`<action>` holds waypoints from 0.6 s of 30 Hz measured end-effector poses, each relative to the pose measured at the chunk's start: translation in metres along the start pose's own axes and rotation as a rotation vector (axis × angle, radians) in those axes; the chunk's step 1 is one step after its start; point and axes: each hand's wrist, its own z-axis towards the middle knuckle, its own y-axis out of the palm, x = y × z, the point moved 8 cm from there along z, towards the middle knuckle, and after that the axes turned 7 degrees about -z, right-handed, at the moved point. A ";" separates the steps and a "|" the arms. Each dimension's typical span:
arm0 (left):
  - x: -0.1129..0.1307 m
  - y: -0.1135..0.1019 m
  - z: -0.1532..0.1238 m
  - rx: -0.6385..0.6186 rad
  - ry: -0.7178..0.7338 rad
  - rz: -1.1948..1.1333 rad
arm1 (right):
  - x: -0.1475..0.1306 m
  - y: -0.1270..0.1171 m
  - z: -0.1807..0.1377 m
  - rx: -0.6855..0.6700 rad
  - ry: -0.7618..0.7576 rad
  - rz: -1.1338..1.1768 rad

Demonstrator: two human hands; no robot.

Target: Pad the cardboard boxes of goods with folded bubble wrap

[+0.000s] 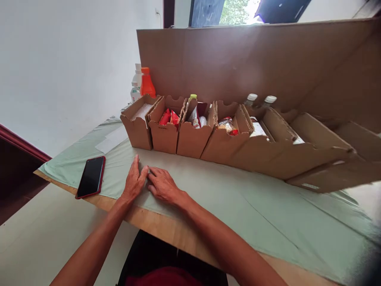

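My left hand (135, 179) rests on its edge on the pale green cloth (205, 178), fingers stretched out and holding nothing. Beside it, my right hand (162, 183) lies palm down with loosely bent fingers, its fingertips close to or touching the left thumb. Nothing shows in either hand. A phone (91, 176) with a dark screen and red case lies to the left of my left hand. Just beyond my hands stands the row of cardboard bins; the leftmost bin (137, 131) and the bin with red packets (163, 138) are nearest.
More bins hold a white-and-maroon packet (195, 117), shiny red-silver wrappers (228, 125) and a white item (257, 128). Behind them stand an orange bottle (147, 84), white-capped bottles (251, 97) and a tall cardboard panel (220, 59). A white sheet (111, 139) lies left. The table's wooden edge (154, 222) runs in front of me.
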 end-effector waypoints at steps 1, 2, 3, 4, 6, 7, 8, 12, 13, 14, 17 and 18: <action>0.000 -0.002 -0.008 -0.035 0.010 0.014 | 0.004 -0.008 -0.018 -0.001 0.009 -0.014; 0.001 -0.004 -0.013 -0.065 0.022 0.030 | 0.011 -0.017 -0.038 0.005 0.038 -0.035; 0.002 -0.005 -0.017 -0.088 0.035 0.047 | 0.022 -0.028 -0.060 0.017 0.087 -0.063; 0.003 -0.006 -0.019 -0.105 0.046 0.065 | 0.036 -0.039 -0.084 0.035 0.151 -0.096; 0.005 -0.007 -0.020 -0.121 0.061 0.105 | 0.064 -0.058 -0.133 0.065 0.294 -0.172; 0.005 -0.006 -0.020 -0.125 0.066 0.126 | 0.076 -0.064 -0.155 0.075 0.359 -0.209; 0.006 -0.006 -0.019 -0.130 0.069 0.148 | 0.085 -0.067 -0.175 0.077 0.409 -0.241; 0.004 -0.003 -0.016 -0.155 0.085 0.240 | 0.094 -0.056 -0.218 0.078 0.496 -0.338; 0.004 -0.003 -0.015 -0.163 0.089 0.263 | 0.093 -0.051 -0.220 0.080 0.502 -0.355; 0.003 -0.002 -0.015 -0.170 0.094 0.285 | 0.091 -0.047 -0.220 0.084 0.505 -0.371; 0.001 -0.001 -0.013 -0.184 0.109 0.341 | 0.089 -0.042 -0.217 0.090 0.504 -0.411; 0.001 -0.001 -0.013 -0.184 0.114 0.355 | 0.089 -0.042 -0.216 0.092 0.500 -0.423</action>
